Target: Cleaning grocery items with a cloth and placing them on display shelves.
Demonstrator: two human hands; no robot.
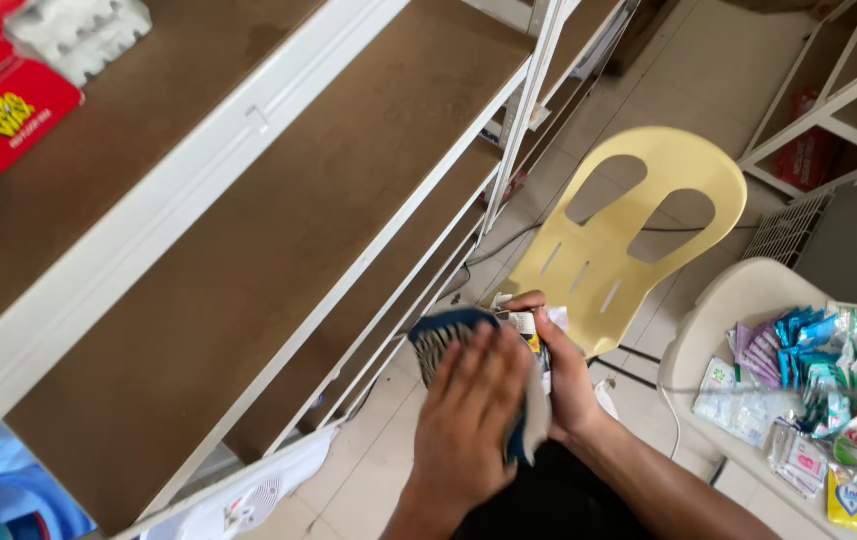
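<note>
Low in the view, the left hand (pixel 469 420) lies flat, fingers spread, pressing a dark blue cloth (pixel 449 335) with a striped edge. Behind it, the right hand (pixel 564 375) grips a small printed packet (pixel 532 325), held against the cloth. Beyond stands a pale yellow plastic chair (pixel 639 230) with smooth cut-out openings. To the right, shiny coloured sachets (pixel 819 385) heap on a cream plastic seat (pixel 739 300). Left, brown board shelves (pixel 279 210) with white metal edges rise.
</note>
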